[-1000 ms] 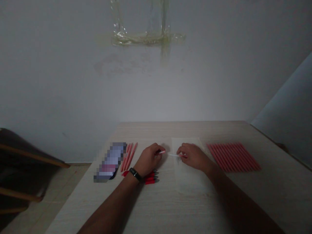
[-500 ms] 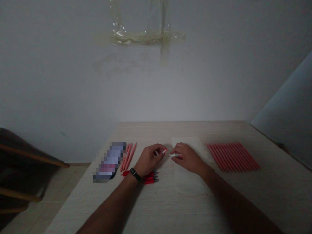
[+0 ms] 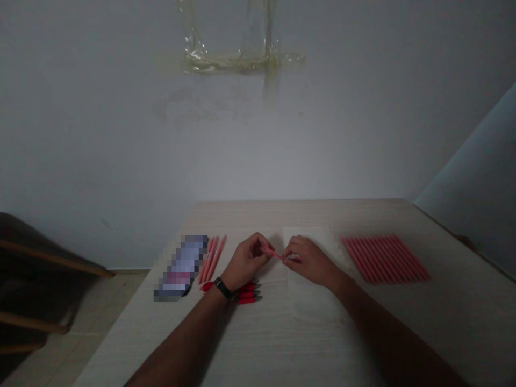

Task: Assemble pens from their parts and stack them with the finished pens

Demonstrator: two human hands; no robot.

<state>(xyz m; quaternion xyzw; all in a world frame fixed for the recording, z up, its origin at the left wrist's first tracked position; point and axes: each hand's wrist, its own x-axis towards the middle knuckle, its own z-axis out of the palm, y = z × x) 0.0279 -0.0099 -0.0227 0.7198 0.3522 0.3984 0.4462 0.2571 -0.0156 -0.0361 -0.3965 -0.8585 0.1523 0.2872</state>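
Evidently, a slim pink piece (image 3: 278,256) is held between the two hands, over the middle of the bench (image 3: 258,344). One end is pinched by the fingers of the left hand (image 3: 250,259), the other by those of the right hand (image 3: 308,259), where something whitish is also seen; whether one part or two meeting parts are gripped cannot be told. A pale sheet (image 3: 308,301) is partly covered by the right hand. Near the left wrist, which is circled by a black wristband (image 3: 223,288), red pieces with grey tips (image 3: 247,295) are laid. A few pink sticks (image 3: 218,259) are set beside a pixelated phone (image 3: 183,266) at left, while a long row of pink sticks (image 3: 385,259) is ranged at right.
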